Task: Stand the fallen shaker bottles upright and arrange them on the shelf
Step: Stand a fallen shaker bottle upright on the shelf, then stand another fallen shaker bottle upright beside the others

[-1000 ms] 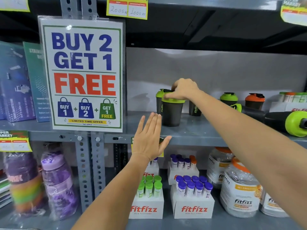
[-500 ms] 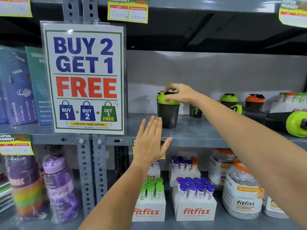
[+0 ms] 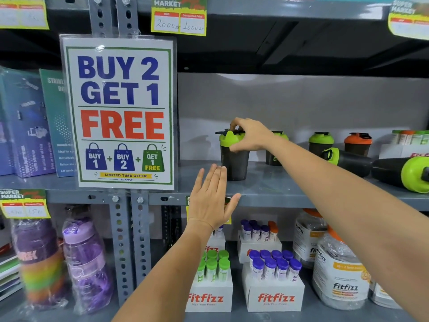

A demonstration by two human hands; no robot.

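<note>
Shaker (image 3: 234, 159) with green lid stands upright on the grey shelf (image 3: 267, 182). The right hand (image 3: 249, 135) grips its lid from above. The left hand (image 3: 212, 201) is flat, fingers together, holding nothing, before the shelf edge. Two shakers (image 3: 399, 170) lie fallen at right.

Grey metal shelf (image 3: 267, 190) — four shaker bottles upright: (image 3: 234, 156), (image 3: 275, 149), (image 3: 320, 144), (image 3: 358, 144); two fallen (image 3: 348, 161), (image 3: 404, 173); white box (image 3: 404, 151) — possibly tubes on top.
</note>
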